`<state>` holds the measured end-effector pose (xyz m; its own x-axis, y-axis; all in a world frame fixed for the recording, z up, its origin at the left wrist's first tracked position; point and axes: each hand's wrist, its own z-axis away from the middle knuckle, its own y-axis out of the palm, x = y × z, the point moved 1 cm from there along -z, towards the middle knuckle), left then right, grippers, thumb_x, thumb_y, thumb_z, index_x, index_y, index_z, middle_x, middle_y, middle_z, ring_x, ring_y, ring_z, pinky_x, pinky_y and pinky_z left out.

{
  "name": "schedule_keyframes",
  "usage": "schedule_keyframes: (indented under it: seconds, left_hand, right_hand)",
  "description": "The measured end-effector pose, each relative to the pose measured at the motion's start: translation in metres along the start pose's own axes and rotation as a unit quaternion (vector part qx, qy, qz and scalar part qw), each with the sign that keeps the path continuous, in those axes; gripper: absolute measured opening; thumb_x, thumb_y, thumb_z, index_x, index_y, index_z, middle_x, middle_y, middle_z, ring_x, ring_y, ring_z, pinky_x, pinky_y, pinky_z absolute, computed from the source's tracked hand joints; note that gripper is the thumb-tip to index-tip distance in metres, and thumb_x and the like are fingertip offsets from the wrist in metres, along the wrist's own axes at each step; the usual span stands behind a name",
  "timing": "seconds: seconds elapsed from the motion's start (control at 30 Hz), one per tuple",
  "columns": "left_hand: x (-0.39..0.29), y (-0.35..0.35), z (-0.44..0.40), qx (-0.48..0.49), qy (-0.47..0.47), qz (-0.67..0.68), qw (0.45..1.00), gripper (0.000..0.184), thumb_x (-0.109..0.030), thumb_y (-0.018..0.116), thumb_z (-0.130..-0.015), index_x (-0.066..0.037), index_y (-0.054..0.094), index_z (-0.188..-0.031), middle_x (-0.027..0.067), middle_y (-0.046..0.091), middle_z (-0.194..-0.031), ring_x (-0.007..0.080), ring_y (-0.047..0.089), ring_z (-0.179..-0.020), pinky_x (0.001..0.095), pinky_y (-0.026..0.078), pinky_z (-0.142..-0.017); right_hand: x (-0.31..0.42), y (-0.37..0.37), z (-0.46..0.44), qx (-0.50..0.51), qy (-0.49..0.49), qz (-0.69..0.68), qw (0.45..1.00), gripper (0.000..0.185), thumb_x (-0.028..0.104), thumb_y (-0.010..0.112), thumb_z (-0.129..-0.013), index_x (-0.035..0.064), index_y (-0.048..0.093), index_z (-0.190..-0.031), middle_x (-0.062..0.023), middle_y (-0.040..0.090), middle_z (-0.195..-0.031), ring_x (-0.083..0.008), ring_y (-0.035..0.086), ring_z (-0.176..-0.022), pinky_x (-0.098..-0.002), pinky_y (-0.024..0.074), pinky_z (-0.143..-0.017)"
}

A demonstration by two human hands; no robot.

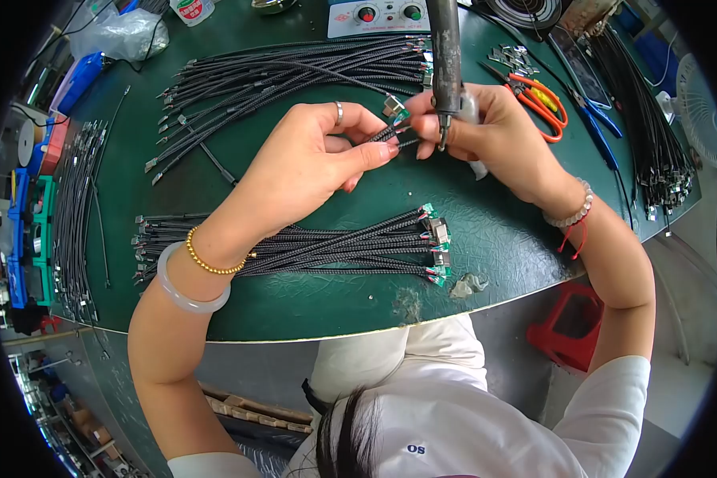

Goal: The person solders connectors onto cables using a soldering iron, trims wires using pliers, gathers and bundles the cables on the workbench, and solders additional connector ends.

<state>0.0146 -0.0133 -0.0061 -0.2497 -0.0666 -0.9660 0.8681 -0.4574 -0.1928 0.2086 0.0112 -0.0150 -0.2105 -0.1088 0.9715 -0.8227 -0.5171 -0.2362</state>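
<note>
the left hand [315, 163] is pinching a braided black cable [381, 136] between thumb and forefinger, its other fingers curling loosely, just left of the soldering iron [447, 60]. the right hand [498, 135] is bending its fingers around the iron's tip, partly behind it; how tightly they are closing, and on what, is not showing. a metal connector with a green board [393, 107] is sitting just above the left fingertips, left of the iron; whether it belongs to this cable is hard to tell.

the work is seemingly standing partway through a batch: an upper bundle [295, 76], left of the iron, and a lower bundle [342, 247], nearer the body than the iron, are both showing green pieces and metal fittings at their right ends, so which is done and which is left is not showing.

orange-handled cutters [536, 110], blue-handled pliers [599, 137] and loose metal parts [511, 60] are lying right of the iron, a long cable bundle [637, 119] farther right. a control box [342, 20] is standing left of the iron. the iron itself is covering part of the right fingers
</note>
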Motion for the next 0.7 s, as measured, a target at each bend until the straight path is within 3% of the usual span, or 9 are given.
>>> schedule_keyframes:
  seconds: [0.07,0.1,0.4,0.63,0.7]
  left_hand:
    - [0.000,0.000,0.001,-0.003,-0.003,0.010,1.000,0.014,-0.011,0.060,-0.079,-0.001,0.057,-0.088,-0.0031,0.054,-0.069,0.0009,0.044,-0.055,0.0145,0.033,-0.046]
    - [0.001,0.000,0.002,-0.011,-0.004,0.011,1.000,0.014,-0.010,0.061,-0.078,0.000,0.057,-0.088,-0.0025,0.055,-0.070,0.0014,0.046,-0.056,0.0146,0.034,-0.047]
    - [0.006,-0.001,0.002,-0.023,0.004,0.027,0.999,0.015,-0.005,0.063,-0.076,0.002,0.056,-0.088,0.0027,0.058,-0.075,0.0048,0.051,-0.061,0.0175,0.041,-0.055]
    - [0.006,-0.001,0.002,-0.025,0.021,0.041,0.999,0.016,-0.004,0.061,-0.077,0.004,0.056,-0.090,0.0054,0.059,-0.075,0.0059,0.052,-0.060,0.0178,0.042,-0.055]
    - [0.005,-0.001,0.003,-0.034,0.017,0.053,0.998,0.016,-0.004,0.060,-0.078,0.005,0.056,-0.090,0.0073,0.060,-0.076,0.0065,0.052,-0.059,0.0180,0.043,-0.054]
  right_hand:
    - [0.004,-0.005,0.003,-0.058,0.045,-0.069,0.995,0.016,0.008,0.055,-0.082,-0.0017,0.059,-0.095,-0.0066,0.061,-0.080,-0.0036,0.051,-0.058,-0.0148,0.0359,-0.048]
    - [0.009,-0.010,0.007,-0.029,0.082,-0.073,0.994,0.018,0.009,0.056,-0.082,-0.0023,0.058,-0.095,-0.0067,0.061,-0.079,-0.0021,0.047,-0.055,-0.0142,0.0333,-0.046]
    - [0.005,-0.001,0.014,-0.054,0.050,-0.065,0.995,0.013,0.012,0.057,-0.082,-0.0008,0.059,-0.086,-0.0029,0.059,-0.067,-0.0005,0.041,-0.047,-0.0142,0.0295,-0.042]
    - [0.006,-0.001,0.014,-0.053,0.053,-0.083,0.994,0.013,0.013,0.058,-0.081,0.0017,0.059,-0.088,-0.0012,0.058,-0.065,0.0002,0.042,-0.048,-0.0139,0.0293,-0.042]
    - [0.004,0.001,0.013,-0.085,0.005,-0.062,0.994,0.011,0.013,0.059,-0.081,0.0033,0.060,-0.087,-0.0006,0.058,-0.065,0.0005,0.044,-0.050,-0.0137,0.0294,-0.042]
